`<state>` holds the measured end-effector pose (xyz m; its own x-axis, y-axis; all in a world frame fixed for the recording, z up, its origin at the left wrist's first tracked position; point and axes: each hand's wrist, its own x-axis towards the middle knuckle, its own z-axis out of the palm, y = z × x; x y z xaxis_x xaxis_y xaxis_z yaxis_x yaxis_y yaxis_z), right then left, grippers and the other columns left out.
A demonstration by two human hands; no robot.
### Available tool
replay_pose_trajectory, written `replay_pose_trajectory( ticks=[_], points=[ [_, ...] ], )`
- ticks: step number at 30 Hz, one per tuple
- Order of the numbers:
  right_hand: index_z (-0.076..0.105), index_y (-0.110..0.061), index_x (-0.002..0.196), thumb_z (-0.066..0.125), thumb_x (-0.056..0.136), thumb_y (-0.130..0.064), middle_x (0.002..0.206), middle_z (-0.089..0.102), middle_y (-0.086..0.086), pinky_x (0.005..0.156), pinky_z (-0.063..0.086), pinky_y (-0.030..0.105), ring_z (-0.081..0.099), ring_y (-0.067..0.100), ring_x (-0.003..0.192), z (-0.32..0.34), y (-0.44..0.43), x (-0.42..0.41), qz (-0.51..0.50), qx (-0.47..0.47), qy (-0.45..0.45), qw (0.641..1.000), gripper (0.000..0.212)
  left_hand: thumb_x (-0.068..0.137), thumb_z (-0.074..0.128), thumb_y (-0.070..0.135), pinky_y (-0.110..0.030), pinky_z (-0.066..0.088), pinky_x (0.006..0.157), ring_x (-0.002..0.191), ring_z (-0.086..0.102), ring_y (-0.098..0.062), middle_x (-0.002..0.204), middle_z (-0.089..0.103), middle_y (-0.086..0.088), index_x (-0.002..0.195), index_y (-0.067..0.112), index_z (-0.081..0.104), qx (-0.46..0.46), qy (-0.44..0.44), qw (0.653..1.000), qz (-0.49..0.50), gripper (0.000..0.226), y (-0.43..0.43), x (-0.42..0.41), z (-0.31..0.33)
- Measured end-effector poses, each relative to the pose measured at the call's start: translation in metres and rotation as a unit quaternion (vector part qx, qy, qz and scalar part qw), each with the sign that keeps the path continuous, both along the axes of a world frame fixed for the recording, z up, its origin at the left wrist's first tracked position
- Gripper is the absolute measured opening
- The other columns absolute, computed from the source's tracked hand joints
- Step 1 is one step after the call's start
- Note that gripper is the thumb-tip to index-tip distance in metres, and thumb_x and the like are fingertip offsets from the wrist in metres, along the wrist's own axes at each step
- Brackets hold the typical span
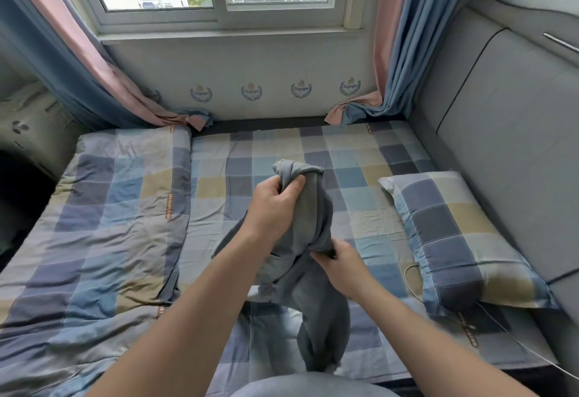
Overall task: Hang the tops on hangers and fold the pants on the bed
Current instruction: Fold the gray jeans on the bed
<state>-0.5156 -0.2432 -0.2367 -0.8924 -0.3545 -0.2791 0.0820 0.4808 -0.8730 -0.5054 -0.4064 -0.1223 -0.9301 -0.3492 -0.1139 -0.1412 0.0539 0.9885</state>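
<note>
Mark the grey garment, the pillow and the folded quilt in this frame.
grey garment (313,215): head view, paler upper fabric.
pillow (454,240): head view, centre of checked cover.
folded quilt (103,224): head view, middle of its top.

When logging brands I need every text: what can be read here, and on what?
"Voyager", seemingly, blurred: four blue laurel emblems on the white wall.
Orange lettering on the checked quilt: too blurred.
Orange print on the checked bed sheet: likewise.
Grey cloth garment: none.
</note>
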Motion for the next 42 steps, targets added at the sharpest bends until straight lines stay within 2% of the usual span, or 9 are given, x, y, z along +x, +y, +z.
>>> replay_pose_trajectory(
  ticks=[5, 10, 16, 20, 23, 31, 38, 40, 42],
  points=[
    [0.071, -0.027, 0.104, 0.066, 0.096, -0.022, 0.098, 0.075, -0.009, 0.086, 0.055, 0.031, 0.068, 0.011, 0.098, 0.027, -0.003, -0.017, -0.037, -0.099, 0.041, 0.994, 0.01, 0.094, 0.07, 0.028, -0.026, 0.057, 0.081, 0.103, 0.069, -0.015, 0.106, 0.072, 0.002, 0.112, 0.022, 0.063, -0.027, 0.012, 0.999, -0.039, 0.02, -0.015, 0.007, -0.018],
    [0.075, -0.016, 0.101, 0.063, 0.098, -0.016, 0.097, 0.078, 0.005, 0.081, 0.059, 0.032, 0.073, 0.022, 0.096, 0.054, -0.014, -0.034, -0.121, -0.238, -0.025, 0.963, 0.012, 0.067, 0.073, 0.064, -0.041, 0.036, 0.114, 0.135, 0.04, -0.016, 0.146, 0.043, 0.004, 0.147, 0.03, 0.038, -0.219, -0.052, 0.974, 0.009, 0.093, -0.015, 0.03, -0.05],
    [0.073, -0.014, 0.107, 0.063, 0.099, -0.02, 0.103, 0.077, 0.009, 0.091, 0.058, 0.041, 0.073, 0.025, 0.101, 0.075, -0.021, -0.042, -0.172, -0.301, -0.042, 0.937, 0.014, 0.047, 0.081, 0.074, -0.044, 0.034, 0.118, 0.147, 0.033, -0.021, 0.16, 0.026, 0.002, 0.16, 0.032, 0.003, -0.008, -0.194, 0.976, -0.096, 0.144, 0.002, 0.06, -0.077],
    [0.071, -0.011, 0.112, 0.062, 0.099, -0.017, 0.107, 0.076, 0.01, 0.091, 0.057, 0.039, 0.072, 0.025, 0.104, 0.088, -0.027, -0.047, -0.203, -0.35, -0.06, 0.913, 0.017, 0.073, 0.08, 0.057, -0.04, 0.053, 0.102, 0.111, 0.067, -0.01, 0.121, 0.071, 0.009, 0.134, 0.025, 0.058, 0.017, -0.196, 0.96, -0.201, 0.072, 0.004, 0.064, -0.086],
    [0.07, -0.01, 0.112, 0.058, 0.101, -0.014, 0.108, 0.076, 0.011, 0.093, 0.056, 0.038, 0.071, 0.025, 0.106, 0.091, -0.027, -0.049, -0.203, -0.352, -0.071, 0.911, 0.017, 0.092, 0.07, 0.036, -0.052, 0.053, 0.097, 0.103, 0.07, -0.026, 0.103, 0.076, -0.008, 0.105, 0.013, 0.072, -0.024, -0.168, 0.973, -0.159, 0.027, 0.003, 0.058, -0.087],
    [0.055, -0.031, 0.125, 0.066, 0.096, -0.027, 0.127, 0.066, -0.006, 0.095, 0.053, 0.036, 0.063, 0.014, 0.118, 0.078, 0.006, -0.028, 0.009, -0.166, -0.092, 0.982, 0.031, 0.102, 0.057, 0.021, -0.039, 0.06, 0.078, 0.089, 0.073, -0.026, 0.093, 0.077, -0.011, 0.091, 0.013, 0.073, 0.057, -0.141, 0.988, 0.038, 0.021, -0.017, 0.033, -0.083],
    [0.008, -0.062, 0.148, 0.084, 0.059, -0.068, 0.156, 0.014, -0.031, 0.115, 0.028, 0.031, 0.02, -0.003, 0.143, 0.034, 0.01, 0.031, 0.253, 0.04, -0.033, 0.966, 0.117, 0.105, 0.051, 0.03, -0.045, 0.06, 0.078, 0.102, 0.068, -0.037, 0.117, 0.067, -0.023, 0.123, 0.004, 0.059, 0.258, -0.242, 0.921, 0.164, 0.033, -0.036, 0.022, -0.075],
    [0.015, -0.052, 0.151, 0.082, 0.067, -0.06, 0.154, 0.027, -0.025, 0.112, 0.031, 0.027, 0.029, -0.003, 0.139, 0.02, -0.002, 0.047, 0.221, 0.04, 0.023, 0.974, 0.107, 0.106, 0.05, 0.032, -0.043, 0.061, 0.069, 0.106, 0.067, -0.037, 0.12, 0.067, -0.023, 0.126, 0.003, 0.059, 0.292, -0.246, 0.91, 0.164, 0.036, -0.035, 0.019, -0.071],
    [0.045, -0.04, 0.138, 0.072, 0.084, -0.034, 0.128, 0.059, -0.014, 0.094, 0.046, 0.023, 0.055, 0.005, 0.117, 0.012, -0.01, 0.047, 0.133, -0.008, 0.064, 0.989, 0.06, 0.106, 0.049, 0.029, -0.036, 0.059, 0.051, 0.097, 0.068, -0.033, 0.116, 0.068, -0.021, 0.127, 0.005, 0.059, 0.306, -0.236, 0.907, 0.165, 0.033, -0.036, 0.016, -0.066]
  ],
)
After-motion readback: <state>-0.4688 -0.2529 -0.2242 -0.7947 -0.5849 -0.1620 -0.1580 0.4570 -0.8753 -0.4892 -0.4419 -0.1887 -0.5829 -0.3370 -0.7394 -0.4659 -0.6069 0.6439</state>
